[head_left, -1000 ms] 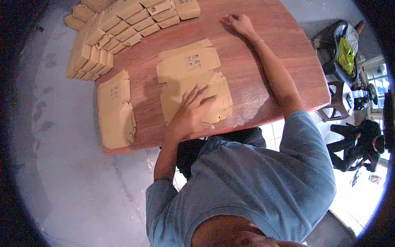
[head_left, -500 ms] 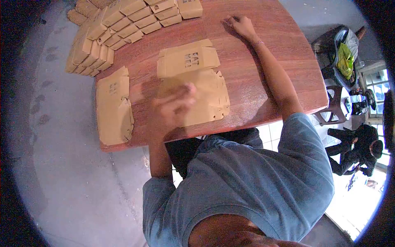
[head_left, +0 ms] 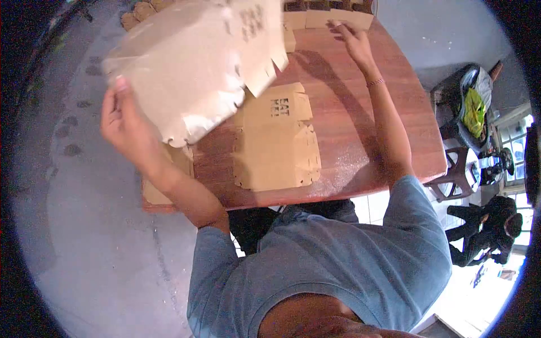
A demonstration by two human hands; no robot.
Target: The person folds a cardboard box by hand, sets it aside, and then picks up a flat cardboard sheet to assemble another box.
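Note:
My left hand (head_left: 125, 115) grips the edge of a flat cardboard box blank (head_left: 186, 62), held up and tilted above the left side of the table. The raised blank carries dark print and slotted flaps, and its far end runs out of view. Below it, in the middle of the table, lies another flat box blank (head_left: 276, 146) marked "EAT ME!". A further flat blank (head_left: 155, 191) shows only in part at the left table edge. My right hand (head_left: 354, 42) is near the far side by the cardboard boxes (head_left: 324, 19), fingers apart and holding nothing visible.
The reddish-brown wooden table (head_left: 360, 180) has its near edge against my body. At right are a dark chair with a yellow bag (head_left: 473, 104), a brown plastic stool (head_left: 453, 174) and a person in dark clothes (head_left: 487, 231).
My left hand has gone from over the middle blank to the upper left, lifting a flat box blank. My right hand has risen from the tabletop. The view has tilted slightly.

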